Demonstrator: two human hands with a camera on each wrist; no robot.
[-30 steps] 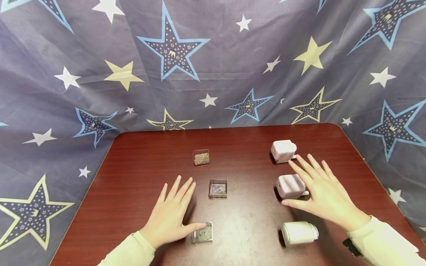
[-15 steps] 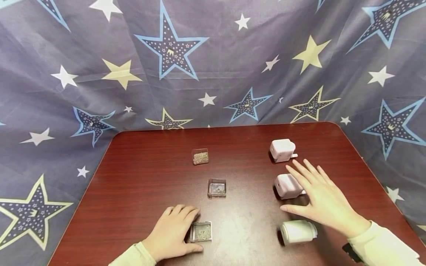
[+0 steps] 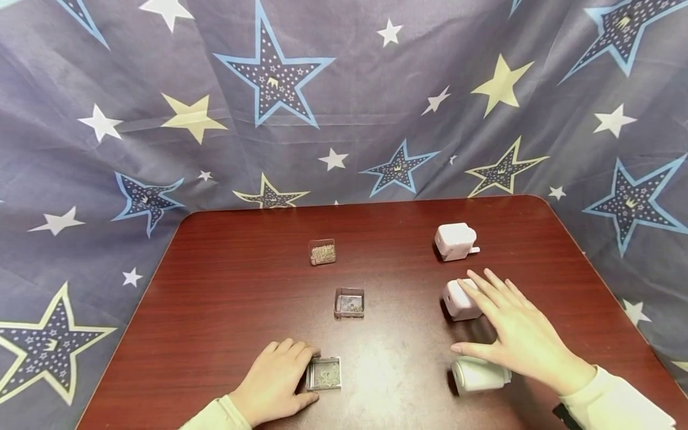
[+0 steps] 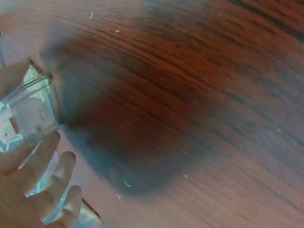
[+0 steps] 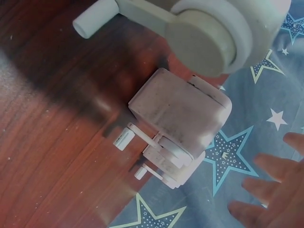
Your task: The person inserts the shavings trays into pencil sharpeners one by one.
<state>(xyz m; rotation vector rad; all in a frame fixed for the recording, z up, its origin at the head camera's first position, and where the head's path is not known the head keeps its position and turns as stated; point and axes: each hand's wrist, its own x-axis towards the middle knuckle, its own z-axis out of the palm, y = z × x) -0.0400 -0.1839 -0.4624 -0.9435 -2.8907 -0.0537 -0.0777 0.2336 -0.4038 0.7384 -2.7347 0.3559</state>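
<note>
My left hand [image 3: 279,382] holds the nearest clear plastic shavings drawer [image 3: 329,374] from its left side, fingertips at the far edge and thumb at the near edge. Green-grey shavings lie in it. In the left wrist view, the see-through drawer [image 4: 35,114] shows between thumb and fingers. My right hand [image 3: 518,334] is spread above the pale green crank pencil sharpener [image 3: 478,377], holding nothing; it hides part of that sharpener and of the pink one [image 3: 459,300] behind it. The right wrist view shows the pale green sharpener's crank [image 5: 142,16] close up.
Two more clear drawers stand farther back: one [image 3: 349,303] with few shavings, the other [image 3: 322,253] with a heap of them. A third, pinkish-white sharpener [image 3: 454,240] lies at the back right. A star-patterned cloth [image 3: 344,89] hangs behind the brown table [image 3: 258,239].
My left hand has come down, its spread fingers curling round the nearest drawer. My right hand has drawn back toward me, from the pink sharpeners to over the pale green one.
</note>
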